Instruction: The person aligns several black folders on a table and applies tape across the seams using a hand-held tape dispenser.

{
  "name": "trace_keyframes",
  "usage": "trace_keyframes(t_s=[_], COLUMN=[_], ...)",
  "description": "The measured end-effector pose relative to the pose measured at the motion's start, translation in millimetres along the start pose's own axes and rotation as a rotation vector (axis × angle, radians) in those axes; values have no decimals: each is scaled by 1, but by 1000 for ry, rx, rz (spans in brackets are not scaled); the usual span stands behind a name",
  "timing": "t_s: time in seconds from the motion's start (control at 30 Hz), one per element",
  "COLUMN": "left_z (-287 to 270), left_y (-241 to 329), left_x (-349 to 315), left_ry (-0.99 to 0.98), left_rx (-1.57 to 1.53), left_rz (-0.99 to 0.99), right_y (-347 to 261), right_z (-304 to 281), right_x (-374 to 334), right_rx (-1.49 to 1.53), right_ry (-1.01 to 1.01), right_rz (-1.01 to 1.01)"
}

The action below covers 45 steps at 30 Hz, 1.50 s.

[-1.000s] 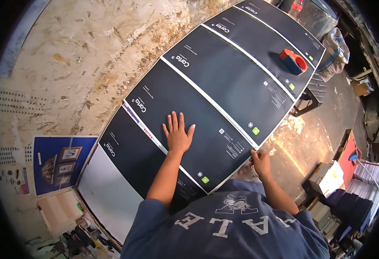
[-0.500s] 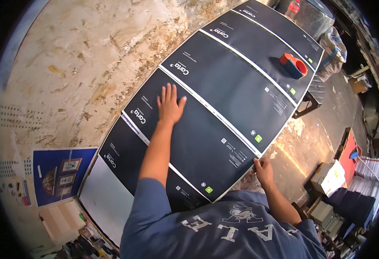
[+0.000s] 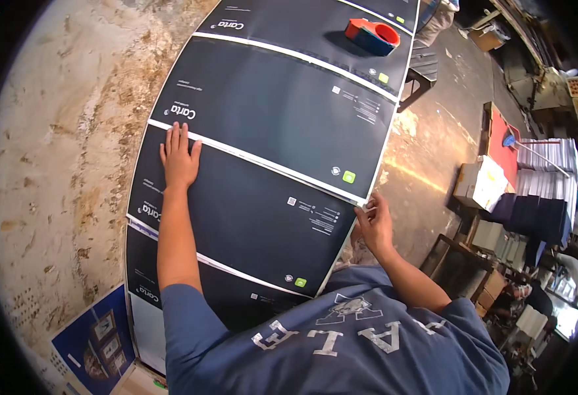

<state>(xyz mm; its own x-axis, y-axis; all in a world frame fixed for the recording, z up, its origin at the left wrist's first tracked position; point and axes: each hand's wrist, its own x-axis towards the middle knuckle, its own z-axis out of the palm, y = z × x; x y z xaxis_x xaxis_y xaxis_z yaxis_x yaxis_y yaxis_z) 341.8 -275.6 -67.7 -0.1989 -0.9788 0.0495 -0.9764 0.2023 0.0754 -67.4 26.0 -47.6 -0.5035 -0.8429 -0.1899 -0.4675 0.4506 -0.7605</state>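
Left hand (image 3: 181, 164) laid flat, fingers spread, left of frame centre, fingertips by the white strip (image 3: 256, 161) atop the dark panel (image 3: 256, 207); likely steadying that end. Right hand (image 3: 376, 227) right of centre, at the panel's right corner, thumb and fingers drawn close; can't tell if they pinch the edge. Wide spacing probably gives control at both ends. Panel runs across mid-frame, one in a row. Red-and-blue ring-shaped tool (image 3: 355, 28) upper right, on a farther panel, seemingly parked clear of both hands. Dark stool (image 3: 422, 69) beside the row; stained wall (image 3: 72, 164) along frame left.
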Motion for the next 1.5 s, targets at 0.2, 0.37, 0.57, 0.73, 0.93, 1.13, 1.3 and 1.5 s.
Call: trace_keyframes(t_s=[0.2,0.37,0.57,0.73,0.93,1.13,1.3,1.5], left_z=[-1,-2,-1,2,-2,-8,-8,-6], left_y=[-3,-4,-2,-7,-3,0,1,1], left_x=[1,1,1,0,2,0,-2,-3], left_ry=[13,28,36,66,123,126,128,108], left_rx=[1,-7,-31,-20,-105,-130,-148,-99], left_rz=[7,13,3,4,9,13,5,-128], right_y=[-26,-20,-28,-24,-19,-21,-24,-23], right_z=[-16,-17,-17,-15,-15,-17,-18,-19], right_x=[13,15,20,24,24,31,34,36], right_rx=[-122,-96,-35,-6,-45,-55,-98,-80], right_ry=[-115,-143,-132,-121,-122,-177,-198,-248], right_rz=[-127,-180,-32,-57,-67,-42,-19,54])
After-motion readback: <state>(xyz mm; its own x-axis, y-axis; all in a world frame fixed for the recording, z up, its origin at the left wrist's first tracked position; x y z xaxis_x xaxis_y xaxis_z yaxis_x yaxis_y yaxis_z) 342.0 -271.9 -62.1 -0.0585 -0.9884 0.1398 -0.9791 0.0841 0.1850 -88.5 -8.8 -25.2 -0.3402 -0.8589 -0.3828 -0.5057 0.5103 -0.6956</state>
